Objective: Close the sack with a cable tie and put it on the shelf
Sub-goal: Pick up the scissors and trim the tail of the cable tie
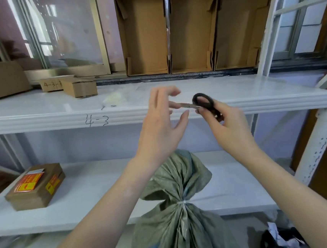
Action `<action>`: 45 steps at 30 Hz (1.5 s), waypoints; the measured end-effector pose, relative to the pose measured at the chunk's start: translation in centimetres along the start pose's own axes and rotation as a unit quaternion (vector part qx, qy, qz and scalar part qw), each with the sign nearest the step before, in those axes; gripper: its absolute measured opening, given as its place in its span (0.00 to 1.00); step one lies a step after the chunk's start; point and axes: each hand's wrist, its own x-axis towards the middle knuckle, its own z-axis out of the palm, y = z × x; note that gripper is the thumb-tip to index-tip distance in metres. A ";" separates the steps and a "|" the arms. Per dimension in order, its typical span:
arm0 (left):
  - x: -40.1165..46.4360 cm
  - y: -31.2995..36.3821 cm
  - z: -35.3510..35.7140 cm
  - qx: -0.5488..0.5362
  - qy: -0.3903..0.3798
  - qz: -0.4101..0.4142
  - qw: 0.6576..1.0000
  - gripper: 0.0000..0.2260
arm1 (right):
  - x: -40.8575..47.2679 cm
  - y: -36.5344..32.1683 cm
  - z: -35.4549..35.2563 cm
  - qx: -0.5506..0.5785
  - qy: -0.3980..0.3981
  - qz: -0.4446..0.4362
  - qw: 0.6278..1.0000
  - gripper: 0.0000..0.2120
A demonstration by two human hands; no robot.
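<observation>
Sack [180, 222]: grey-green woven fabric, bottom centre of the frame, upright before the lower shelf [81, 193]; neck gathered and cinched by a pale cable tie [183, 202], loose top flaring above it.
Left hand [160, 124]: raised at centre frame, before the upper shelf [58, 120] edge marked "4-3"; fingers spread and loosely curved, tips near the blades, contact unclear.
Right hand [226, 123]: just right of centre, fingers curled round black-handled scissors [200, 104], blades pointing left toward the left hand.
Box [35, 186]: labelled cardboard, lower shelf, left.
Open cartons [189, 27]: three, top centre.
</observation>
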 end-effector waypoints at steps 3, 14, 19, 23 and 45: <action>-3.2 1.5 -1.3 -0.063 -0.010 -0.156 0.986 0.06 | -3.9 -1.6 0.0 0.186 0.042 0.111 0.975 0.08; -12.3 4.9 0.9 -0.345 -0.195 -0.414 0.819 0.12 | -16.0 -0.9 2.8 0.192 0.112 0.193 0.956 0.08; -15.0 3.5 2.2 -0.352 -0.173 -0.428 0.814 0.21 | -18.2 0.2 3.5 0.144 0.048 0.192 0.970 0.06; -16.2 2.2 3.2 -0.353 -0.198 -0.411 0.817 0.22 | -18.8 1.3 4.2 0.207 -0.017 0.217 0.954 0.07; -18.0 -1.3 2.7 -0.343 -0.251 -0.318 0.847 0.15 | -16.6 4.1 2.3 0.279 -0.256 0.348 0.858 0.03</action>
